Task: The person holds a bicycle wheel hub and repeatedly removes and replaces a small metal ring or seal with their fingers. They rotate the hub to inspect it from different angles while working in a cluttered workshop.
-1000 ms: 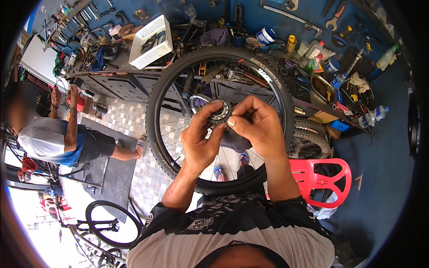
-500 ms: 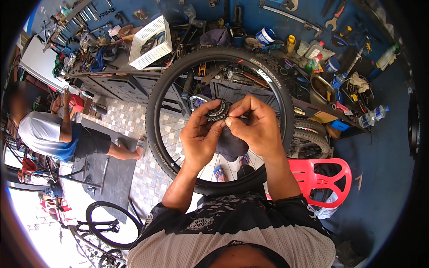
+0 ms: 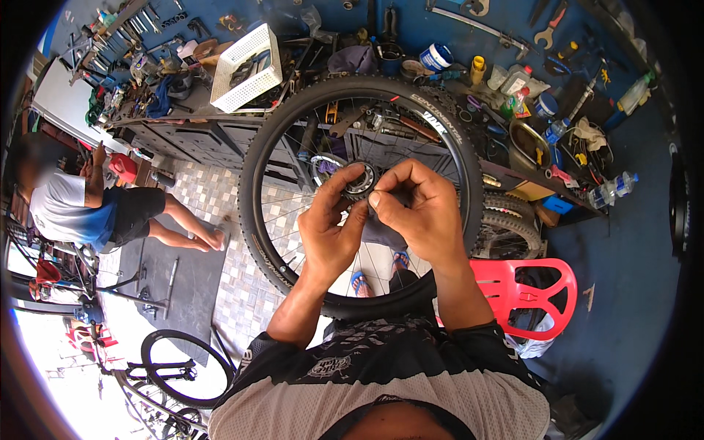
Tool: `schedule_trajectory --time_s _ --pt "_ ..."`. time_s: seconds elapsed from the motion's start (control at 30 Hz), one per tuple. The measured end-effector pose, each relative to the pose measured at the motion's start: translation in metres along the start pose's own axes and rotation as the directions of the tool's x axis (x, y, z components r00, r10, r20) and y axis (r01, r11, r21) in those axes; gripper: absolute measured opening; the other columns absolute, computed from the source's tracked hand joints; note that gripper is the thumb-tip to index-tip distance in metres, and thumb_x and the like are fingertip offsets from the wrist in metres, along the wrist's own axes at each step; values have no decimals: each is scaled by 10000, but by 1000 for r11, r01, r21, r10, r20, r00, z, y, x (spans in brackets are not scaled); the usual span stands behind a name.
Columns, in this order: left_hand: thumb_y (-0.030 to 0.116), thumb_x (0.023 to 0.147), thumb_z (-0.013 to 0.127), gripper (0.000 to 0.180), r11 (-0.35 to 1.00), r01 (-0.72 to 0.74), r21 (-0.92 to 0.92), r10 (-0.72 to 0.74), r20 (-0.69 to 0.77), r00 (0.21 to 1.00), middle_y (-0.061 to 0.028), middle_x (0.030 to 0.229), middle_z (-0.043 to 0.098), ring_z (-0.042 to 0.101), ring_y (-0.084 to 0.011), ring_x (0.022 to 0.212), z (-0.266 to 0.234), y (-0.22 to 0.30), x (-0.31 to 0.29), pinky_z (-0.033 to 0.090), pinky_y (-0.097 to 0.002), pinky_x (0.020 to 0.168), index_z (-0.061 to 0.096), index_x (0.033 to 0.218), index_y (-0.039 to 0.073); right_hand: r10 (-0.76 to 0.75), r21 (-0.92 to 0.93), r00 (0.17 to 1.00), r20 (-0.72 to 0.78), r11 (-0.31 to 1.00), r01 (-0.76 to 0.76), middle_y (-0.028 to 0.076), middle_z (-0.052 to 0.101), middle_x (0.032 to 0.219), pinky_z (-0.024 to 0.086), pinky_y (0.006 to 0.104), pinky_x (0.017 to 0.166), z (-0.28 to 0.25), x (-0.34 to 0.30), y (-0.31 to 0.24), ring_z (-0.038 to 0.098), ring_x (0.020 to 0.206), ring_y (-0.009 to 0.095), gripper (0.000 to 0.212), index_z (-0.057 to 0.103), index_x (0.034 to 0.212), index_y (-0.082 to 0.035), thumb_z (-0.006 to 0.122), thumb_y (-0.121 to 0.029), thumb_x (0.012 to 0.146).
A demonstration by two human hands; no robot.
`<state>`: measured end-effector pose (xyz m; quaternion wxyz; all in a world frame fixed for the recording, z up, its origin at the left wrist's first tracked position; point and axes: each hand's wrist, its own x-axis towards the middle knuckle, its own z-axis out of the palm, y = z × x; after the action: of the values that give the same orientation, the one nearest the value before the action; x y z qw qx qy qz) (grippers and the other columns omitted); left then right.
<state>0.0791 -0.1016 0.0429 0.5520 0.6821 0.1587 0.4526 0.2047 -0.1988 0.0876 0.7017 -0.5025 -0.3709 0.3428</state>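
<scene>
Between my fingers, over the middle of a bicycle wheel (image 3: 254,192), is a small round dark metal part (image 3: 361,180) with a ringed face, perhaps a hub part. My left hand (image 3: 328,229) grips its left side between thumb and curled fingers. My right hand (image 3: 424,213) is closed in a pinch at the part's right edge, thumb against forefinger. Whatever small thing the right fingertips may hold is hidden. The wheel's black tyre circles both hands, with its thin spokes below them. A silver ring-shaped part (image 3: 320,170) lies beyond my left fingers.
A cluttered workbench (image 3: 194,117) runs along the far side, bearing a white basket (image 3: 224,95), tubs and bottles. On the right is a red plastic chair (image 3: 561,301). A co-worker (image 3: 66,205) sits at the left, near a bicycle (image 3: 150,370). Tools hang on the blue wall.
The round part has tilted slightly in my fingers, and my hands have shifted only a little. A dark shape below them has drawn back. The co-worker has changed the pose of arms and legs.
</scene>
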Motion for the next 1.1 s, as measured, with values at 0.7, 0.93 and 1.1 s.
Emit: schedule_trajectory --time_s 0.7,0.93,1.1 --pt "-100 868 716 504 988 -36 151 33 20 999 -147 1294 710 711 -216 1158 -6 -3 -1 596 -333 952 631 1355 -2 -219 -373 976 -19 907 196 28 639 814 491 269 704 1 3 13 582 774 81 191 563 877 -27 728 24 797" --pt "-114 938 630 585 948 203 -246 -158 188 969 -176 1384 621 640 -211 1229 -22 6 10 521 -338 1050 477 1500 -63 -87 -140 996 -28 987 82 17 650 904 511 246 754 2 1 13 611 865 76 157 628 978 -16 745 22 879" --pt "-103 957 641 550 924 249 -290 -202 184 962 -158 1334 647 642 -197 1201 -24 3 12 502 -320 1044 483 1484 -78 -116 -89 992 -39 990 112 51 675 1029 510 254 872 -2 -2 4 628 980 108 210 662 1130 14 748 3 939"
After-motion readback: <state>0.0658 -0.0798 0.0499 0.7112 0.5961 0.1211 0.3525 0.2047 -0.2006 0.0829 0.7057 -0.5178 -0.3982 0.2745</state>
